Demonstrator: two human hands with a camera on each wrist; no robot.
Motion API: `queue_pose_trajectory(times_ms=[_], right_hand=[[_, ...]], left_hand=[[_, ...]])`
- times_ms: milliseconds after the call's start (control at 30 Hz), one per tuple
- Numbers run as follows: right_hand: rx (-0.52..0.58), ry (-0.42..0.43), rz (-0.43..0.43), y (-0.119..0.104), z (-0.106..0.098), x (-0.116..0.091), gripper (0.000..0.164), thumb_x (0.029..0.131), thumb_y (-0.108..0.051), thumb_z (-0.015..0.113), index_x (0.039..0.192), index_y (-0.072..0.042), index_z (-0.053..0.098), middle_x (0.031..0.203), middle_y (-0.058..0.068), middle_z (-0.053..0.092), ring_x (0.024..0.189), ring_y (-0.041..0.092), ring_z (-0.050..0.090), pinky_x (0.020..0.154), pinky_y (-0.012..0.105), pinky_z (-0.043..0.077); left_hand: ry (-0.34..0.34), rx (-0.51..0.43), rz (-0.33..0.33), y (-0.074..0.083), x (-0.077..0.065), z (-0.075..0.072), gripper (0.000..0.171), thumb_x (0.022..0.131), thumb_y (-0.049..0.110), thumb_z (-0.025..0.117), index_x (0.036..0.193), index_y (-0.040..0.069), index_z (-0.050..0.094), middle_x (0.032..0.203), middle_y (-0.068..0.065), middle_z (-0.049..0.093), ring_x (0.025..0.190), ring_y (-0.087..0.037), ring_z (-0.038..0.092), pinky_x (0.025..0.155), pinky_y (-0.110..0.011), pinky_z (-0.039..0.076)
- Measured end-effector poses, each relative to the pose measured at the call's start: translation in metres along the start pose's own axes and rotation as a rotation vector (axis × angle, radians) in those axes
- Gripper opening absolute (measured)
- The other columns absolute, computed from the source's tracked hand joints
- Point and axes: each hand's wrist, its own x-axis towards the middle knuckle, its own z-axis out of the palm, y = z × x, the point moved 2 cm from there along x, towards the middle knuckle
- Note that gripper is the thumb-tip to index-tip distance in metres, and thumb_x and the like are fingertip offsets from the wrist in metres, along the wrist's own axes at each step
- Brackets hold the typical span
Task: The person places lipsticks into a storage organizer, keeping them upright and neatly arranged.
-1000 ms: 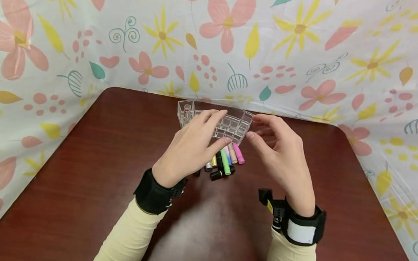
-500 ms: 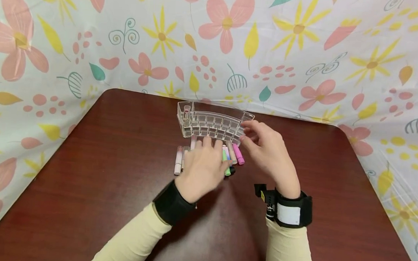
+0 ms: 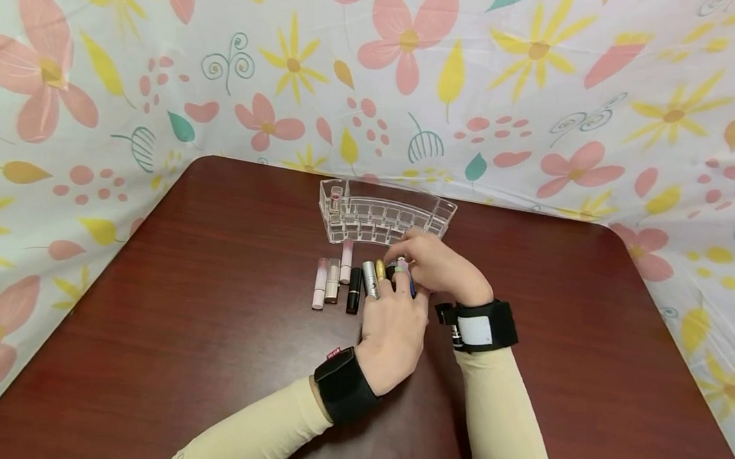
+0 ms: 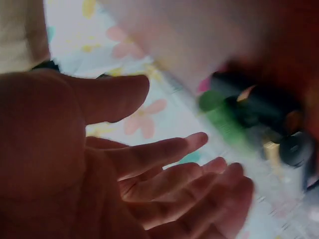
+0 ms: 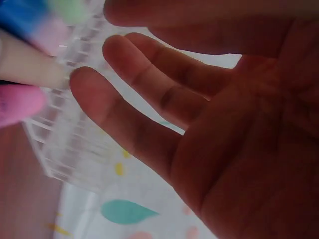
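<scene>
Several lipstick tubes lie in a loose row in front of a clear tiered organizer (image 3: 387, 215). At the row's left are a pale pink tube (image 3: 320, 284) and a black tube (image 3: 354, 290); a silver tube (image 3: 370, 279) and a gold tube (image 3: 380, 270) follow. My left hand (image 3: 396, 328) reaches over the right part of the row, fingers extended; its wrist view shows loose fingers beside a green tube (image 4: 227, 127). My right hand (image 3: 443, 265) is bent in from the right, overlapping the left fingertips. In its wrist view, a fingertip is right at a beige tube (image 5: 32, 64), near a pink tube (image 5: 20, 103).
One lipstick (image 3: 336, 199) stands in the organizer's left back compartment. The brown table (image 3: 151, 301) ends at a floral cloth (image 3: 375, 84) hanging behind it.
My left hand has come down from over the organizer and moved right, above the tubes, uncovering the row's left part. My right hand has moved left from the organizer's right end to the tubes.
</scene>
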Motion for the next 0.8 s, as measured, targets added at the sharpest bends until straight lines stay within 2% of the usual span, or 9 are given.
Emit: queue_pose_trajectory(times_ms=[100, 200, 300, 533, 667, 800], right_hand=[[-0.003, -0.071, -0.007, 0.010, 0.009, 0.007, 0.056, 0.081, 0.021, 0.045, 0.112, -0.012, 0.077, 0.112, 0.017, 0.062, 0.087, 0.028, 0.056, 0.076, 0.037, 0.045], [0.013, -0.104, -0.019, 0.018, 0.015, 0.012, 0.054, 0.081, 0.020, 0.046, 0.108, -0.014, 0.077, 0.111, 0.014, 0.062, 0.086, 0.026, 0.057, 0.077, 0.036, 0.045], [0.020, -0.104, -0.037, 0.022, 0.018, 0.016, 0.052, 0.080, 0.019, 0.047, 0.104, -0.015, 0.078, 0.108, 0.012, 0.063, 0.088, 0.028, 0.057, 0.079, 0.037, 0.045], [0.017, -0.068, -0.029, 0.021, 0.020, 0.019, 0.050, 0.079, 0.020, 0.046, 0.099, -0.014, 0.078, 0.104, 0.011, 0.062, 0.088, 0.028, 0.057, 0.081, 0.038, 0.045], [0.023, -0.048, -0.010, 0.022, 0.022, 0.019, 0.046, 0.082, 0.021, 0.049, 0.095, -0.013, 0.077, 0.105, 0.011, 0.062, 0.087, 0.027, 0.056, 0.078, 0.038, 0.046], [0.016, -0.038, -0.001, 0.023, 0.024, 0.016, 0.042, 0.085, 0.020, 0.050, 0.097, -0.011, 0.076, 0.110, 0.012, 0.065, 0.099, 0.029, 0.057, 0.085, 0.042, 0.045]], left_hand=[[0.050, 0.036, 0.014, 0.003, 0.000, 0.013, 0.025, 0.086, 0.037, 0.074, 0.108, 0.026, 0.071, 0.102, -0.006, 0.062, 0.077, -0.018, 0.061, 0.048, -0.026, 0.044], [0.058, 0.052, 0.024, 0.004, 0.001, 0.024, 0.019, 0.088, 0.032, 0.072, 0.106, 0.026, 0.071, 0.099, -0.005, 0.060, 0.076, -0.017, 0.061, 0.048, -0.026, 0.046], [0.066, 0.056, 0.023, 0.002, 0.004, 0.031, 0.015, 0.091, 0.029, 0.068, 0.106, 0.026, 0.071, 0.098, -0.005, 0.059, 0.075, -0.017, 0.062, 0.051, -0.026, 0.048], [0.145, 0.058, 0.021, -0.002, 0.007, 0.035, 0.009, 0.096, 0.022, 0.063, 0.097, 0.024, 0.072, 0.091, -0.004, 0.058, 0.069, -0.016, 0.059, 0.053, -0.026, 0.048], [0.132, 0.039, 0.025, -0.002, 0.007, 0.038, 0.010, 0.095, 0.022, 0.064, 0.095, 0.024, 0.073, 0.091, -0.005, 0.059, 0.070, -0.016, 0.061, 0.056, -0.027, 0.050], [0.098, 0.024, 0.040, -0.001, 0.007, 0.039, 0.006, 0.092, 0.021, 0.069, 0.093, 0.023, 0.074, 0.091, -0.006, 0.061, 0.073, -0.016, 0.062, 0.059, -0.028, 0.051]])
